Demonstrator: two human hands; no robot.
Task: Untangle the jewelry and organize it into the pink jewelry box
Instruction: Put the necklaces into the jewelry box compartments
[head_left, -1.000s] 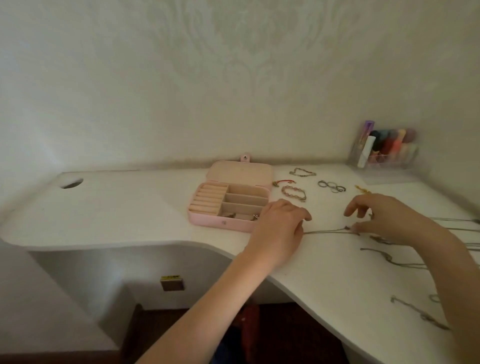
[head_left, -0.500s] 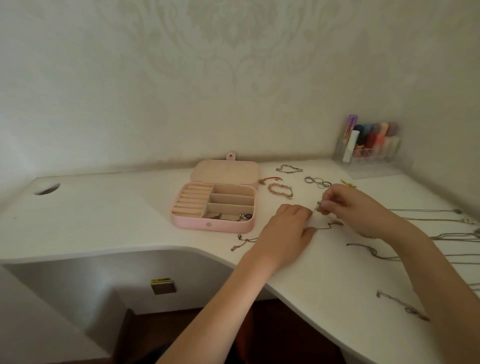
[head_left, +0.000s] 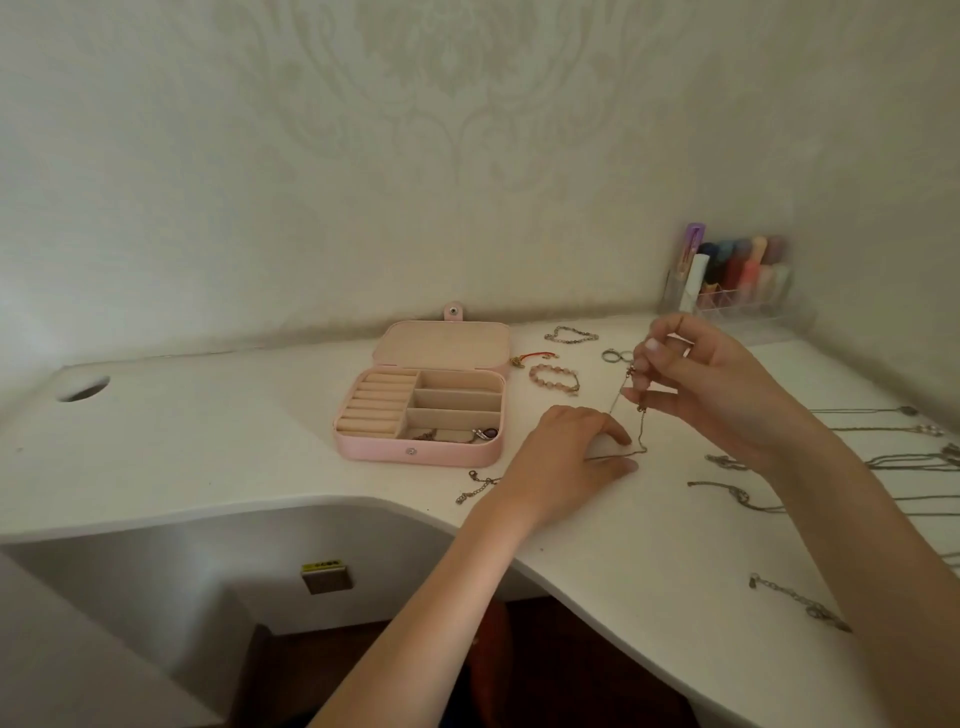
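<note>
Right hand (head_left: 711, 387) pinches a chain (head_left: 631, 415) raised above the desk (head_left: 208, 457), left hand (head_left: 566, 457) pinning its lower end near the box (head_left: 421, 415), bare desktop leftward.

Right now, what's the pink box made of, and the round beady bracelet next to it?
The pink jewelry box looks like smooth faux leather with a metal snap; the inside seems lined in soft beige fabric. The beaded bracelet looks like glossy pinkish glass or stone beads, but it's too small to tell which.

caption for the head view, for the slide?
Both hands work a thin chain above the white desk, right of the open pink jewelry box.
</note>
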